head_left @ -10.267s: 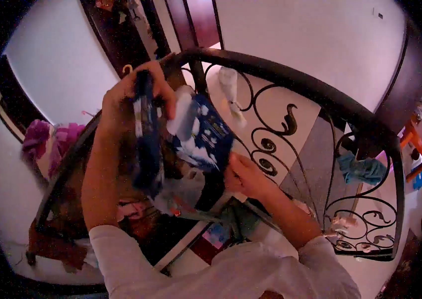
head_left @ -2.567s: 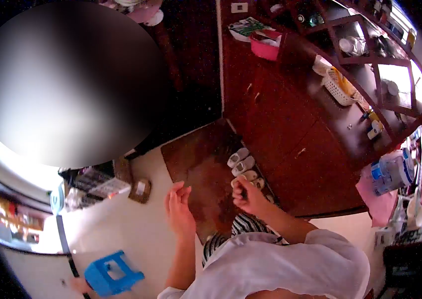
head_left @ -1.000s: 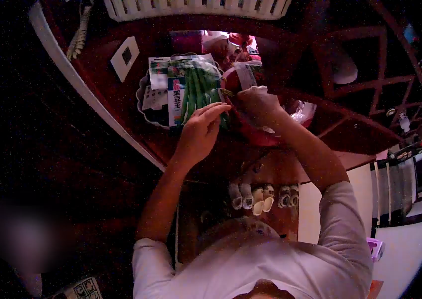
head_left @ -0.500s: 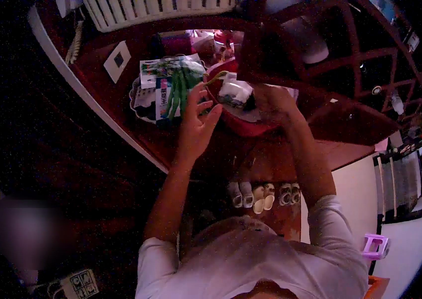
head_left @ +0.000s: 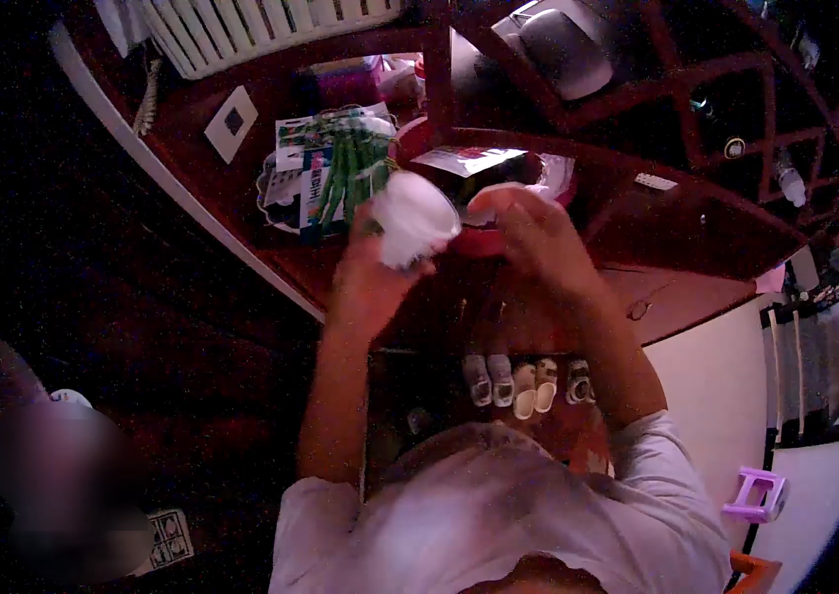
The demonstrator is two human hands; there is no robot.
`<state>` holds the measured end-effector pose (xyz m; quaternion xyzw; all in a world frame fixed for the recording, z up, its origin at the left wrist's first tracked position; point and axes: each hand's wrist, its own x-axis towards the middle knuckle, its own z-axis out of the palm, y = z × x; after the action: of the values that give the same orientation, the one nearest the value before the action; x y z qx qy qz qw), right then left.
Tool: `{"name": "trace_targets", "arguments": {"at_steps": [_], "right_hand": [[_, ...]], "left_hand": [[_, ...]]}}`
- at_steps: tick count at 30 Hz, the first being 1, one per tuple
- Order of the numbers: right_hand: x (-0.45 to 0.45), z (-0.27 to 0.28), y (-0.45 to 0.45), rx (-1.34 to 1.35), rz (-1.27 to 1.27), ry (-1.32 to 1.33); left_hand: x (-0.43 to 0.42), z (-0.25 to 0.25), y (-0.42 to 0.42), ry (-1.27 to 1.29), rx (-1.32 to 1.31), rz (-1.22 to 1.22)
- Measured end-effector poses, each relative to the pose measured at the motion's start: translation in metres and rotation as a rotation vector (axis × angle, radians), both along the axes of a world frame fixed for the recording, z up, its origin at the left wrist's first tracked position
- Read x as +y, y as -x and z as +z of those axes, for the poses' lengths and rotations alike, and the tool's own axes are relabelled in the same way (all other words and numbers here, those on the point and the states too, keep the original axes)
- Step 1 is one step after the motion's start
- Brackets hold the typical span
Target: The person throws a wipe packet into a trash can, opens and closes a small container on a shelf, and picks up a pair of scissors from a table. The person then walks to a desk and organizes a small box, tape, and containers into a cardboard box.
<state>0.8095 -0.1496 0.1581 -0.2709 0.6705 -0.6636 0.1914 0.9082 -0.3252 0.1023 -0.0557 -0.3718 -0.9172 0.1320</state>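
My left hand (head_left: 375,282) is closed round a white, cup-shaped object (head_left: 417,213), blurred by motion and tilted, in front of a red basin (head_left: 484,243). To the right, my right hand (head_left: 538,233) is over the basin's near rim, its fingers bent together and pointing at the white object. Whatever is between those fingertips is too blurred to make out. A printed sheet (head_left: 469,158) lies across the top of the basin. Left of the basin, a bundle of long green strips (head_left: 345,178) rests on printed packets in a white basket (head_left: 266,188).
A dark red counter (head_left: 291,272) with a curved edge carries these things. Lattice shelving (head_left: 627,119) rises behind on the right. Several shoes (head_left: 538,386) stand below, a purple stool (head_left: 761,495) at right. Another person (head_left: 63,475) is at lower left.
The white object has come out of the basin into my left hand, which was open before. My right hand has drawn back toward the basin's near rim. The view has shifted slightly.
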Motion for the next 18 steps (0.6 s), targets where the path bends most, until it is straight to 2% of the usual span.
{"name": "trace_targets", "arguments": {"at_steps": [1,3,4,5,6,7,9,10,13,14,16,17,18], "right_hand": [[0.004,-0.004,-0.009,0.079,0.08,0.0],[0.016,-0.009,-0.024,0.152,0.149,0.002],[0.025,-0.009,-0.03,0.228,0.155,-0.128],[0.045,-0.005,-0.037,0.316,0.16,-0.258],[0.056,-0.005,-0.042,0.283,0.18,-0.311],[0.067,-0.006,-0.047,0.278,0.164,-0.315],[0.093,-0.001,-0.058,0.176,0.253,-0.319],[0.105,0.006,-0.063,0.133,0.26,-0.444],[0.122,0.013,-0.069,0.051,0.274,-0.348],[0.127,0.01,-0.072,0.044,0.261,-0.349],[0.138,0.002,-0.078,0.035,0.227,-0.301],[0.146,0.003,-0.084,0.041,0.216,-0.295],[0.152,0.005,-0.092,0.005,0.17,-0.297]], "left_hand": [[0.013,0.0,-0.008,0.023,0.001,0.005],[0.039,-0.019,-0.02,0.349,-0.018,0.222],[0.054,-0.022,-0.026,0.349,-0.019,0.208],[0.08,-0.022,-0.034,0.538,0.051,0.31],[0.092,-0.023,-0.041,0.722,0.116,0.406],[0.102,-0.022,-0.047,0.72,0.119,0.389],[0.123,-0.015,-0.055,0.907,0.145,0.415],[0.132,-0.007,-0.057,0.965,0.183,0.436],[0.147,0.002,-0.055,1.065,0.311,0.499],[0.154,0.002,-0.055,1.061,0.314,0.484],[0.175,-0.002,-0.054,0.99,0.403,0.67],[0.186,-0.003,-0.057,0.992,0.417,0.664],[0.199,-0.005,-0.061,0.97,0.355,0.718]]}}
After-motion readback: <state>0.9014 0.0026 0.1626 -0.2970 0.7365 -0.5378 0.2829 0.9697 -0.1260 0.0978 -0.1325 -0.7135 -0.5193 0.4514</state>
